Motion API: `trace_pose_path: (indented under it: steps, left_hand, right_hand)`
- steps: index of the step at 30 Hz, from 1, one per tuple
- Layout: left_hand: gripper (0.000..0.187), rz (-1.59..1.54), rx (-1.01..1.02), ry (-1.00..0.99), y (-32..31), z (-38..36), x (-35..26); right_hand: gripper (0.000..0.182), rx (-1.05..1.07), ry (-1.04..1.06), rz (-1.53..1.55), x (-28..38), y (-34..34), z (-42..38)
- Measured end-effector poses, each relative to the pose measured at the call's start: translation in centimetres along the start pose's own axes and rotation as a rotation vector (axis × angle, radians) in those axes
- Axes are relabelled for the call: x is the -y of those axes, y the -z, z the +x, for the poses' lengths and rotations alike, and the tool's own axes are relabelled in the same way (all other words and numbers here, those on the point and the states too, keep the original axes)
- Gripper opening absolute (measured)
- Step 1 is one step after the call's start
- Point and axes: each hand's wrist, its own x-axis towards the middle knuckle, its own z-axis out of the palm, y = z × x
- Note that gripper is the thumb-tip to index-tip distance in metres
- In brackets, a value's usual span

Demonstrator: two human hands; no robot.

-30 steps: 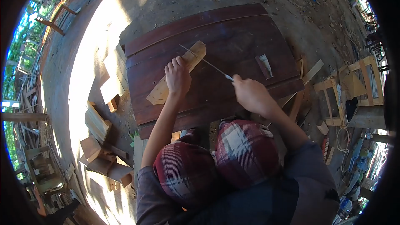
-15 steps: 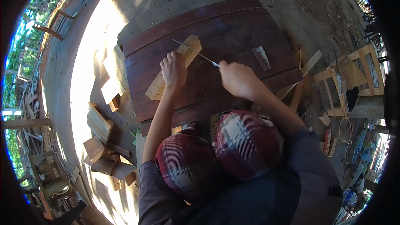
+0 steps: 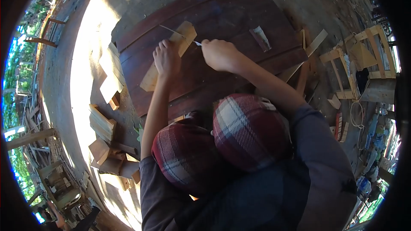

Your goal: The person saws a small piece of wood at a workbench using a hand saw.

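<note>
A pale wooden board [image 3: 150,77] with angled corners lies slantwise on a dark red-brown wooden panel [image 3: 231,17]. My left hand [image 3: 167,57] is closed over the board's left edge near its middle, pressing it down. In my right hand [image 3: 219,54] is the handle end of a long, thin, straight blade [image 3: 174,31], seen nearly edge-on. The blade crosses the board's far end, and its tip sticks out past the left side. My fingers hide most of the handle. Both knees [image 3: 250,130], in red plaid cloth, are at the panel's near edge.
A small worn strip [image 3: 261,38] lies on the panel's right part. Wood offcuts [image 3: 105,158] are piled on the left, by a sunlit strip of floor. A wooden frame [image 3: 357,64] stands at right, near plastic bottles [image 3: 379,132]. Part of another person [image 3: 81,220] shows at lower left.
My right hand has pushed toward the board, so more of the blade sticks out beyond its left side. My left hand stays on the board. The whole view has shifted slightly.
</note>
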Motion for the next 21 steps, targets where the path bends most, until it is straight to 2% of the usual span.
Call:
trace_pose_path:
  steps: [1, 5, 10, 14, 18, 21]
  left_hand:
    - [0.033, -0.088, 0.087, 0.059, -0.2, 0.9, 0.9]
    - [0.034, -0.085, 0.061, 0.052, -0.4, 0.3, 0.2]
    - [0.036, -0.069, 0.072, -0.008, -0.2, 0.0, -0.1]
    - [0.037, -0.072, 0.137, 0.036, 0.0, 0.9, 0.7]
    - [0.035, -0.064, 0.112, 0.028, 0.2, 0.9, 0.6]
    - [0.033, -0.069, 0.054, -0.001, -0.1, 0.4, 0.5]
  right_hand:
    - [0.023, 0.004, -0.019, -0.007, 0.3, 0.7, -2.3]
    - [0.021, 0.082, -0.062, 0.028, -1.3, 1.2, -4.6]
    - [0.022, -0.029, 0.073, 0.107, -1.7, -2.0, 1.6]
    - [0.022, -0.066, 0.056, 0.124, -0.6, -3.5, 5.1]
    - [0.022, -0.076, 0.053, 0.168, -2.8, -3.6, 0.3]
    - [0.019, -0.002, -0.018, 0.173, -4.4, -3.6, -4.2]
